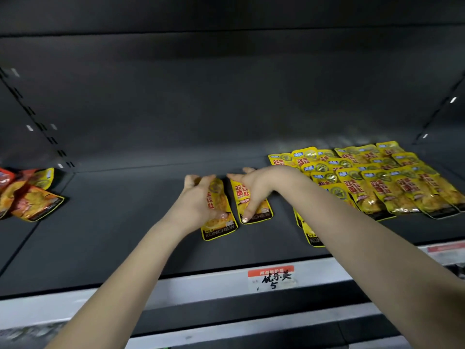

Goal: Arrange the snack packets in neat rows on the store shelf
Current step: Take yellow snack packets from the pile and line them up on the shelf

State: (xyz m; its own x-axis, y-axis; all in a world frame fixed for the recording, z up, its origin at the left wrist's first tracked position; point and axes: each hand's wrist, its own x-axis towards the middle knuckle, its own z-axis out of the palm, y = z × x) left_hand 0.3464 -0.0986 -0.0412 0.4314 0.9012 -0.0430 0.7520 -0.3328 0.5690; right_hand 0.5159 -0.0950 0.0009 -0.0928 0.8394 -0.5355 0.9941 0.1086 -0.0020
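Left hand (198,200) seemingly gripping a glossy yellow foil snack packet (219,227), straight-fingered right hand (254,187) pressing a second yellow packet (263,210), both tops hidden beneath palms

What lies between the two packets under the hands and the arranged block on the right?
Nothing visible: bare shelf separates the nearer packet from the block; the right forearm hides part of the gap.

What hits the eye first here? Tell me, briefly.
Both hands at mid-shelf: the left hand grips the left packet, the right hand presses the right packet beside it. A yellow block of packets fills the right end; a red heap lies far left.
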